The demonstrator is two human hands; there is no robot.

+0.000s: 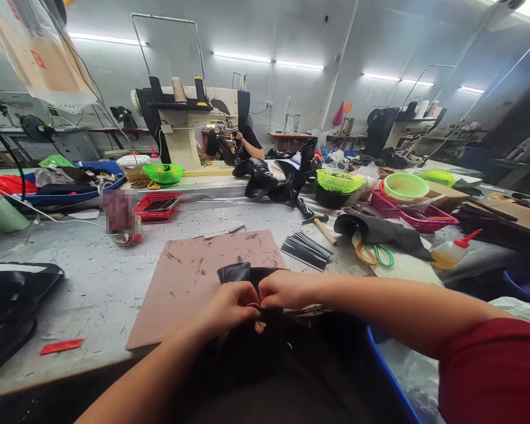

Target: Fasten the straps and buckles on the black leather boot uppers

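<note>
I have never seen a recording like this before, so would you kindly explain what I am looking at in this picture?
No robot is at work here: these are a person's own bare hands. The single picture comes from a camera worn on that person's head, looking forward and down, which is why the forearms reach in from the lower left and the right.

The left hand and right hand meet with their fingertips close together, holding a black piece by the near edge of a pink board. Its full shape is hidden.

Around them, the workbench carries a hammer, black strips, a red tray and a bottle with a red tip. Beyond, another person is at a sewing machine.
</note>
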